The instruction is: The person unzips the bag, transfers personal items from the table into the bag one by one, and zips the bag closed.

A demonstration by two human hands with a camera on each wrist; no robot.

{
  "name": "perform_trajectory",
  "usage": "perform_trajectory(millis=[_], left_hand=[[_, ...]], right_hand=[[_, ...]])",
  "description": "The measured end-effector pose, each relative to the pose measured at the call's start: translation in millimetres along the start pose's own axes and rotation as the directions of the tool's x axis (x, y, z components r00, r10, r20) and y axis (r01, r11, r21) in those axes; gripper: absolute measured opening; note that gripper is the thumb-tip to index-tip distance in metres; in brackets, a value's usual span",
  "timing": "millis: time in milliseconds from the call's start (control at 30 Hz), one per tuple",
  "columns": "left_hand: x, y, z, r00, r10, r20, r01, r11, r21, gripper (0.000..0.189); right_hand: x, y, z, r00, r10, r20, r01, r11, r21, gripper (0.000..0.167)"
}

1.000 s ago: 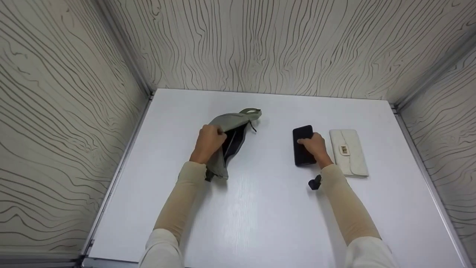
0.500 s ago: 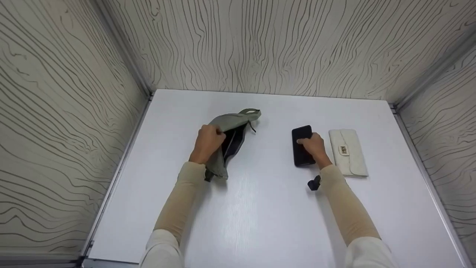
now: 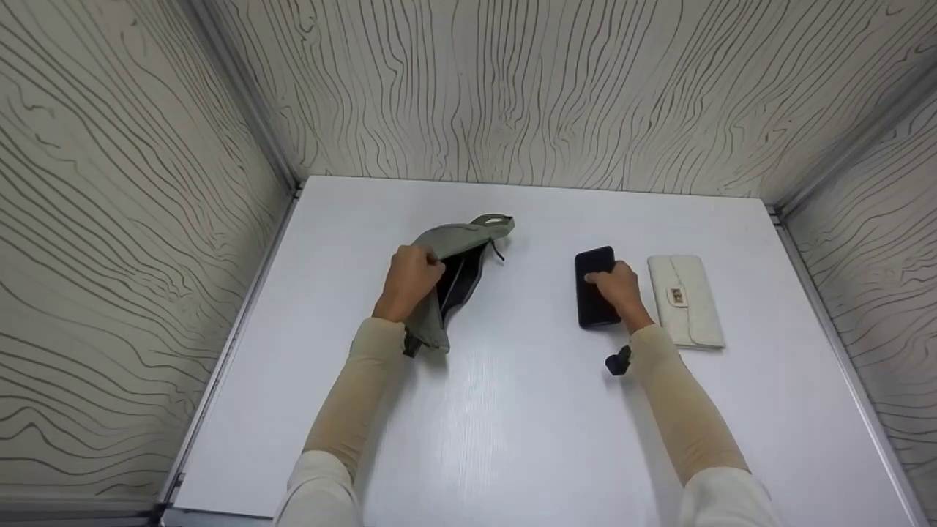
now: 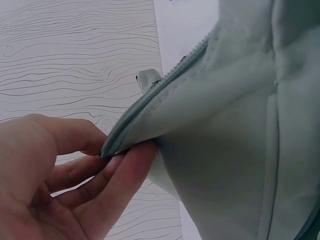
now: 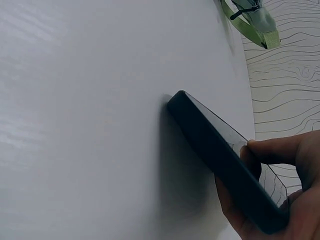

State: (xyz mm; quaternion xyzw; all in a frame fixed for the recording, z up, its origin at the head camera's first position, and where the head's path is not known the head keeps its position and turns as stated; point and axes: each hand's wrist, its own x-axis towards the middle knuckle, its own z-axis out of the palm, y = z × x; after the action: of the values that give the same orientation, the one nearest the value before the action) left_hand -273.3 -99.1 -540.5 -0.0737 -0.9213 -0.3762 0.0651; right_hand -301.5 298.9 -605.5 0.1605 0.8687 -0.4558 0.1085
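1. Nothing had plainly moved since half a second earlier: the left hand [image 3: 411, 282], the green-grey bag [image 3: 460, 238], the black phone [image 3: 594, 307] and the right hand [image 3: 618, 284] all kept their places.
2. On the bag's left side, the left hand pinched the zip edge [image 4: 148, 101] in a nearly closed grip, only fabric between its fingertips.
3. The bag's mouth gaped rightward, showing a dark lining.
4. Well to the right of the bag, the phone was tilted above the white table [image 3: 527, 410]; whether a corner touched down, I could not tell.
5. On the phone's side away from the bag, the right hand gripped it between thumb and fingers, spread no wider than the phone required.
6. Farther right of the bag than the phone, a cream wallet [image 3: 692, 318] lay flat, clasp [image 3: 677, 296] up.
7. The step in hand looked like holding the bag open while taking up the phone; the next move seemed to call for a firm phone grip and a mouth kept wide.
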Motion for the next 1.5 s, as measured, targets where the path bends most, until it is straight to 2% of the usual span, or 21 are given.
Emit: perform_trajectory(millis=[267, 533, 733, 967, 1500], left_hand=[[-0.5, 1.8, -1.8, 1.0, -0.028, 0.009, 0.028, 0.999, -0.019, 0.027], [-0.9, 2.9, -2.4, 0.999, -0.042, 0.014, 0.042, 0.999, -0.02, 0.024], [-1.1, 3.7, -2.7, 0.998, -0.055, 0.013, 0.055, 0.998, -0.025, 0.027], [-0.9, 3.2, -1.2, 0.999, -0.031, 0.013, 0.031, 0.999, 0.022, 0.029], [-0.6, 3.2, -1.8, 0.999, -0.043, 0.024, 0.043, 0.999, 0.004, 0.022]], right_hand=[[-2.4, -4, 0, 1.0, -0.014, -0.004, 0.014, 1.0, 0.012, 0.08], [-3.3, -8, 1, 1.0, 0.011, -0.022, -0.011, 1.0, 0.006, 0.077], [-5.3, -12, 1, 0.999, -0.009, -0.034, 0.01, 1.0, 0.013, 0.073], [-6.0, -15, 1, 0.999, -0.017, -0.027, 0.018, 1.0, 0.013, 0.077], [-10.1, -20, 4, 0.998, -0.036, -0.05, 0.038, 0.999, 0.028, 0.07]])
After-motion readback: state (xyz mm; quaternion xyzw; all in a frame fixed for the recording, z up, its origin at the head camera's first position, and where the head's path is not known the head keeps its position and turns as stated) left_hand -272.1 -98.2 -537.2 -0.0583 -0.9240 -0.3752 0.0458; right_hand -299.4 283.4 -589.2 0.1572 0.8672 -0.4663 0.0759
